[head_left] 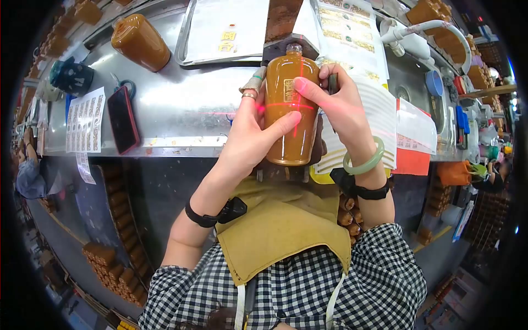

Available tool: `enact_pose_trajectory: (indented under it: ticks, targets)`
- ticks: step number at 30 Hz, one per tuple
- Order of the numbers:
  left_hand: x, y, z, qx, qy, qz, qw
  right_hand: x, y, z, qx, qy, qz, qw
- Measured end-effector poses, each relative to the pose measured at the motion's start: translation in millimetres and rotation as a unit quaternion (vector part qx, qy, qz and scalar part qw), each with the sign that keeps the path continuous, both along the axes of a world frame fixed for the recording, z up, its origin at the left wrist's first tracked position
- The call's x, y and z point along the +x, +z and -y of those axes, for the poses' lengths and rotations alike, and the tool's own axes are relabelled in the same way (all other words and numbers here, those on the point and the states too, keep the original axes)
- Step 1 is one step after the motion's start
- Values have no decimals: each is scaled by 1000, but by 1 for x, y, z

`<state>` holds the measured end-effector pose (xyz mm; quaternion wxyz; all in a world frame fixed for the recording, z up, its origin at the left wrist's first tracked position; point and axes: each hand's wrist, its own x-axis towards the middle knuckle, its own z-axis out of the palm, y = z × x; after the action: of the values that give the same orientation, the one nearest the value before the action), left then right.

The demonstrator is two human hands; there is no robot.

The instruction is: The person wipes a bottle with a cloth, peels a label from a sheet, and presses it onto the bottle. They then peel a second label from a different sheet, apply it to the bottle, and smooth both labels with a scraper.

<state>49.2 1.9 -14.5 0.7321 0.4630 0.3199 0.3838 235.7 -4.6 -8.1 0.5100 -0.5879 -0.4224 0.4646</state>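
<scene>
A glossy brown bottle [286,132] lies in front of me, its clear-topped neck pointing away toward a dark metal stand. Gripping its left side is my left hand [247,129], the thumb laid across the bottle's lower half; a whitish cover wraps one finger. My right hand [344,104] holds the upper right side, its thumb pressing the edge of a small gold character label [289,91]. The fingers behind the bottle are partly hidden. Red laser lines cross over the bottle and both hands.
Left on the metal bench are another brown bottle [141,43], a phone [124,119], a sticker sheet [86,121] and scissors [124,83]. A white tray [220,33] with gold pieces stands behind. Gold label sheets [349,33] and a curved white pipe [434,26] are at right.
</scene>
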Motion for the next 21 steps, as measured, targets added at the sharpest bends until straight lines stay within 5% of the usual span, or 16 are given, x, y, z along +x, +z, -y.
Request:
enact_pose_trajectory:
  ticks: [14, 16, 21]
  targets:
    - [-4, -5, -3, 15, -3, 15, 1000, 4, 2, 1, -4, 18, -32, 999]
    - [-12, -3, -8, -88, -20, 97, 991, 5, 10, 3, -23, 12, -55, 998]
    - [-19, -2, -12, -123, 72, 93, 985, 10, 2, 10, -66, -8, -78, 995]
